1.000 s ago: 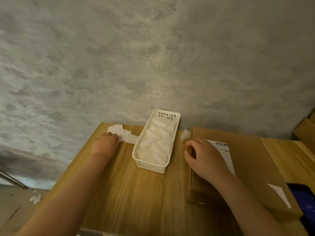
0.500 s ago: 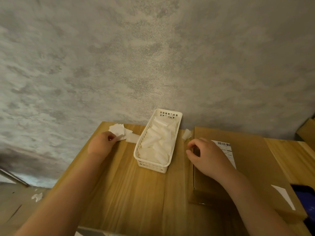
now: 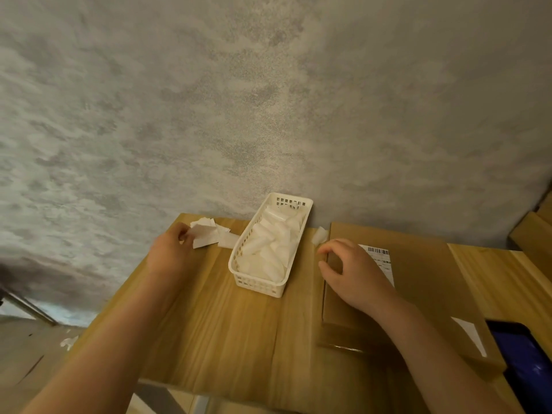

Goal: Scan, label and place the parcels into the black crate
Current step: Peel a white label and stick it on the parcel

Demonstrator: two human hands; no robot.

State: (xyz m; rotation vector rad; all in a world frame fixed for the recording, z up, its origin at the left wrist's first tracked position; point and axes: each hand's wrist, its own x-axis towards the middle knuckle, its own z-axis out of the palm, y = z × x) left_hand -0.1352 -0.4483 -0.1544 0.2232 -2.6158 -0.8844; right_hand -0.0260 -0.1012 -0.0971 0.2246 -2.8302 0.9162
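Observation:
A flat brown cardboard parcel (image 3: 424, 282) lies on the right of the wooden table (image 3: 233, 330), with a white barcode label (image 3: 382, 258) on top. My right hand (image 3: 352, 273) rests on the parcel's left edge with fingers curled over it. My left hand (image 3: 171, 252) pinches a white paper slip (image 3: 204, 236) from a small pile at the table's far left corner. Between my hands stands a white slotted basket (image 3: 257, 283) filled with white slips.
A small white scrap (image 3: 319, 235) lies beside the parcel's far corner. A dark blue-black object (image 3: 525, 363) shows at the lower right edge. A grey wall (image 3: 268, 100) rises behind the table. More cardboard (image 3: 534, 237) sits at far right.
My left hand has lifted a paper slip from the pile and drawn it slightly toward me. My right hand has stayed on the parcel's left edge.

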